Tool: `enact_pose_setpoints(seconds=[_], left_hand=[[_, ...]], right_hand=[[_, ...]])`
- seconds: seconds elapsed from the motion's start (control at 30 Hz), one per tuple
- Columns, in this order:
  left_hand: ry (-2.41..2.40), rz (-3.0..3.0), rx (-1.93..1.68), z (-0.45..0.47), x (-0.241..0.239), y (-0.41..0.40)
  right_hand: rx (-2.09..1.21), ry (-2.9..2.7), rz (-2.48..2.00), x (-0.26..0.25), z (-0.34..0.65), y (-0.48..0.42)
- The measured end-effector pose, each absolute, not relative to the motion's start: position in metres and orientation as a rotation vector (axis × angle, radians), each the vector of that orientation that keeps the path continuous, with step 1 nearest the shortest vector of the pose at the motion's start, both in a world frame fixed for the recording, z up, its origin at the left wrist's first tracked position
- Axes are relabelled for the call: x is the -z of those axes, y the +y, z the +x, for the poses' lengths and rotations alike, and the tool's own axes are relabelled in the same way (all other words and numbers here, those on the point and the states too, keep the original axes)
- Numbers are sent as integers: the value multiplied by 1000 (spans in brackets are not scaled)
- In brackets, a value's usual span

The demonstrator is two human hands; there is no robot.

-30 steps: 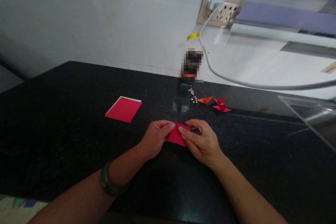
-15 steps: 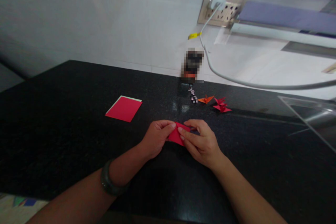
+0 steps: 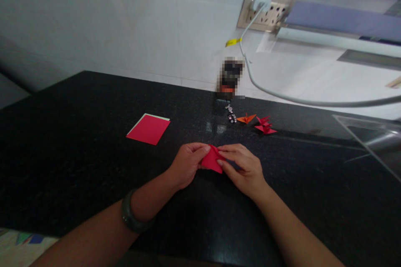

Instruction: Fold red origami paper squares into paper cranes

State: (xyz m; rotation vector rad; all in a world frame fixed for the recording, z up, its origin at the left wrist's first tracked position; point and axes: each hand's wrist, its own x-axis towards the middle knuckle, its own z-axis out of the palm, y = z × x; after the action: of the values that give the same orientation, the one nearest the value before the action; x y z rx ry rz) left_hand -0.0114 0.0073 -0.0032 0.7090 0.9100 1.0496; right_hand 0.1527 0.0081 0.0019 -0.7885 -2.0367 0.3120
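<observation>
A small folded piece of red paper (image 3: 212, 159) lies on the black stone counter (image 3: 78, 167) between my two hands. My left hand (image 3: 184, 166) pinches its left edge with curled fingers; a dark bangle sits on that wrist. My right hand (image 3: 244, 169) presses on its right side, fingers bent over the fold. Part of the paper is hidden under my right fingers.
A stack of red paper sheets (image 3: 148, 129) lies to the left. An orange folded crane (image 3: 246, 119), a red folded crane (image 3: 265, 127) and a small patterned one (image 3: 231, 114) sit farther back. A white cable (image 3: 282, 96) runs from a wall socket (image 3: 265, 12). A steel sink edge (image 3: 372, 142) is at right.
My right hand has slid a little to the right along the red paper and its fingers have shifted on the fold. My left hand has stayed in place.
</observation>
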Motion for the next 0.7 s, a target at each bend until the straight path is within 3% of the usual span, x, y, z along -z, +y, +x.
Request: enact_pose_setpoints(seconds=[0.7], left_hand=[[892,641,-1053,-11,2,7]], right_hand=[[-127,-2214,-749,-5,158,7]])
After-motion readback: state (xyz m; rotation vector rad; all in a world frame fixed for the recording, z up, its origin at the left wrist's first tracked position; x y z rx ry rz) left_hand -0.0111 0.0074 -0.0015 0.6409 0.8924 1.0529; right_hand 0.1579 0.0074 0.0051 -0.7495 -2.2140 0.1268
